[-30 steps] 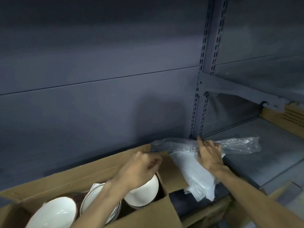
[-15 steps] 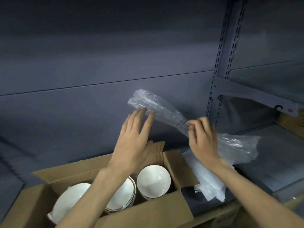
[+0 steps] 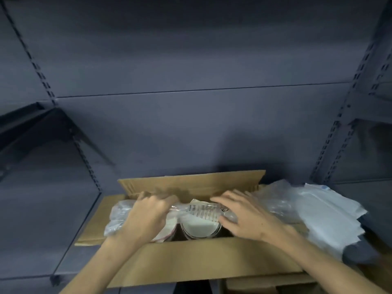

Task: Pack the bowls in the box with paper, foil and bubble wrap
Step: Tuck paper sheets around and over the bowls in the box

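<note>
Hands flat: your left hand (image 3: 146, 217) and right hand (image 3: 248, 217) press clear crinkled bubble wrap (image 3: 201, 211). It covers 2 white bowls (image 3: 201, 227) inside the brown cardboard box (image 3: 201, 259).

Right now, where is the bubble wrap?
In the head view, low and centre: the bubble wrap lies across the open top of the cardboard box, over the bowls, with the left hand and right hand on it.

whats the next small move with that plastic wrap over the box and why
Probably press the bubble wrap down flat across the bowls. Both the left hand and right hand rest on it, yet it lies bunched along the far side of the box, leaving one white bowl uncovered near the front.
</note>
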